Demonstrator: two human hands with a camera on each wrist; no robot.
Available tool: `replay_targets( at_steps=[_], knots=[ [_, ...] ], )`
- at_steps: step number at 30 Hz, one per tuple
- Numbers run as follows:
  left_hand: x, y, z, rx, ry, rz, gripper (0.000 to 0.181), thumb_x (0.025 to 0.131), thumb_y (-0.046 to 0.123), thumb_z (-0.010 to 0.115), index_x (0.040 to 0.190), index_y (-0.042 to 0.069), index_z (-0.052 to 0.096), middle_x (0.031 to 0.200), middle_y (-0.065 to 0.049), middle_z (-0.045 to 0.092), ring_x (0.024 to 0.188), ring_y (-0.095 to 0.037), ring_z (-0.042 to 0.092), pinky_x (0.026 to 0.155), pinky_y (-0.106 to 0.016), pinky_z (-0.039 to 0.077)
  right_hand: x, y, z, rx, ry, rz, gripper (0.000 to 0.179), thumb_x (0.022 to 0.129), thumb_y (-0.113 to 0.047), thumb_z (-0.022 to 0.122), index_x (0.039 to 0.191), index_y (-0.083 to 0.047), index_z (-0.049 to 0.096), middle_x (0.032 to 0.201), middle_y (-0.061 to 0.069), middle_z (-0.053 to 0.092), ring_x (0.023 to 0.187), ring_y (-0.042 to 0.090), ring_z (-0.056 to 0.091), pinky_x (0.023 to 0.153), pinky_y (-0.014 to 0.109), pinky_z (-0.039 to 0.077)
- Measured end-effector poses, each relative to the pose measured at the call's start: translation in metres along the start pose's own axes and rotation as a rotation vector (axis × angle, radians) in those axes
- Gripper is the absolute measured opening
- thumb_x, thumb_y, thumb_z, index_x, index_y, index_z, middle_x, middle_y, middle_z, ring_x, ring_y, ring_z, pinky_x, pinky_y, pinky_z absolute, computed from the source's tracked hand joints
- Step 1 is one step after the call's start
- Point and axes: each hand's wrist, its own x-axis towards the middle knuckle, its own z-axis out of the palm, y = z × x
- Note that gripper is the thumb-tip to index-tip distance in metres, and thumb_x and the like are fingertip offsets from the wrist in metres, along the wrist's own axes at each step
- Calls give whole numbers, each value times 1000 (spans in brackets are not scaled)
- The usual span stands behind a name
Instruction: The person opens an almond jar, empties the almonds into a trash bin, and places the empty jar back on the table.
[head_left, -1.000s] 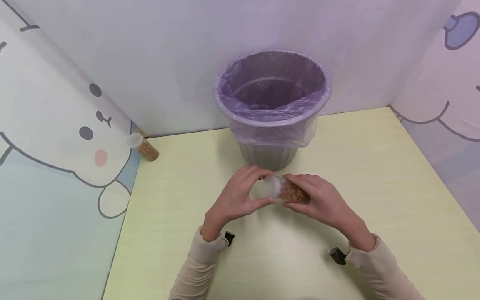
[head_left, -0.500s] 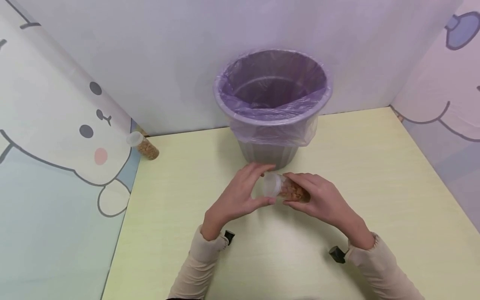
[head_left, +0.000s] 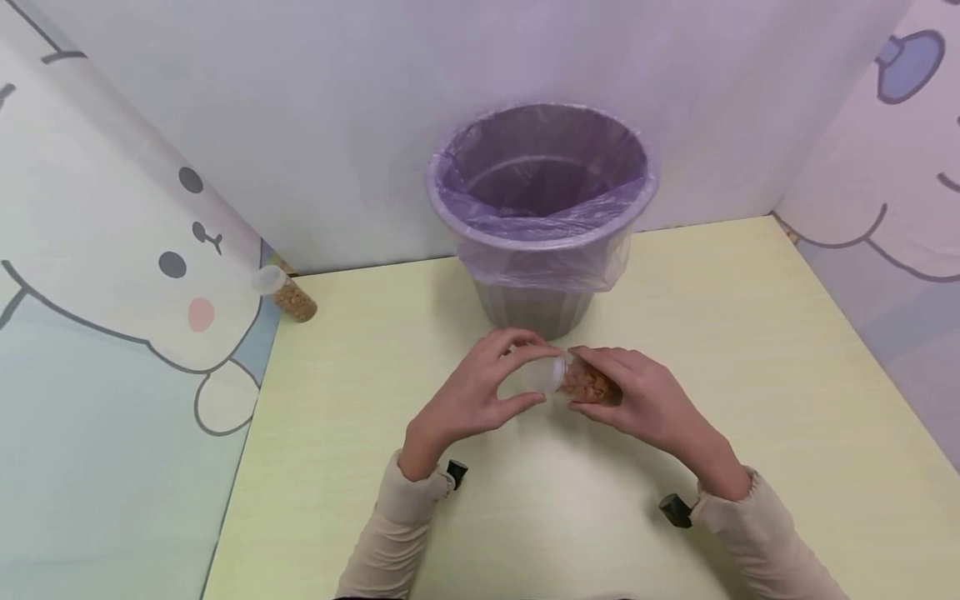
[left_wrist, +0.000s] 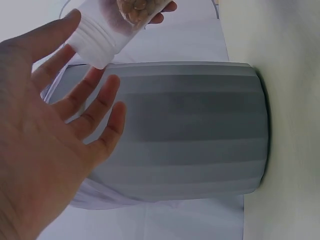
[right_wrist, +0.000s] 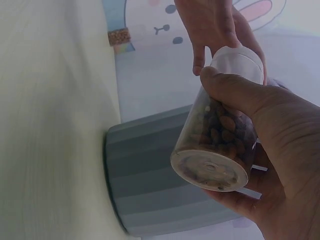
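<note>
My right hand [head_left: 648,396] grips a clear plastic jar [head_left: 588,385] that holds several almonds [right_wrist: 227,130]. Tilted nearly on its side, the jar is above the table with its base towards the right. Its translucent white screw lid [head_left: 547,375] points left. My left hand [head_left: 472,387] is at that end, thumb on the near side and index finger over the far side of the lid. In the left wrist view, the other fingers of the left hand [left_wrist: 55,125] are spread below the lid. The left palm faces the lid, and contact of each fingertip is hard to tell.
Just beyond the hands stands a grey bin [head_left: 532,308] lined with a purple bag [head_left: 555,225]. A second lidded jar [head_left: 295,300] with brown contents stands at the table's far left corner. Printed walls [head_left: 135,275] bound the pale yellow table [head_left: 337,383].
My left index finger has moved right onto the far side of the lid, and the thumb shifts slightly. The right hand keeps its hold of the jar in nearly the same place.
</note>
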Motion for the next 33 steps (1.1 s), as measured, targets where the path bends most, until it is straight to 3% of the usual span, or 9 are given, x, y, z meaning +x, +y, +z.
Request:
replay_targets(
  at_steps=[6, 13, 26, 31, 33],
  knots=[
    [-1, 2, 3, 10, 24, -51, 54, 93, 38, 81, 141, 24, 62, 129, 3, 62, 121, -15, 60, 104, -34, 50, -2, -1, 1, 2, 0, 6, 71, 74, -33, 97, 135, -13, 67, 117, 3, 75, 97, 21, 72, 78, 42, 62],
    [1, 4, 6, 55, 53, -73, 51, 91, 41, 81, 134, 19, 64, 120, 4, 67, 105, -15, 65, 90, -32, 52, -3, -2, 4, 5, -4, -3, 79, 64, -22, 100, 135, -12, 67, 116, 3, 76, 97, 21, 72, 78, 42, 62],
    [3, 8, 14, 155, 107, -193, 47, 90, 47, 80, 121, 16, 66, 97, 5, 64, 89, -11, 61, 81, -32, 50, 1, 1, 3, 1, -10, -16, 74, 70, -29, 98, 135, -13, 67, 115, 2, 75, 95, 19, 72, 77, 41, 61],
    [4, 9, 14, 174, 95, -200, 59, 88, 52, 79, 133, 17, 62, 110, 4, 67, 94, -13, 63, 82, -35, 50, 0, 2, 2, -2, -6, -11, 66, 81, -43, 90, 136, -13, 67, 115, 3, 75, 95, 21, 72, 78, 42, 62],
    [4, 8, 13, 156, 84, -171, 67, 88, 52, 79, 142, 17, 58, 121, 2, 67, 100, -15, 64, 85, -36, 50, 0, 3, 3, -4, -4, -9, 68, 79, -40, 93, 136, -13, 67, 115, 4, 75, 95, 21, 72, 78, 43, 62]
  ],
)
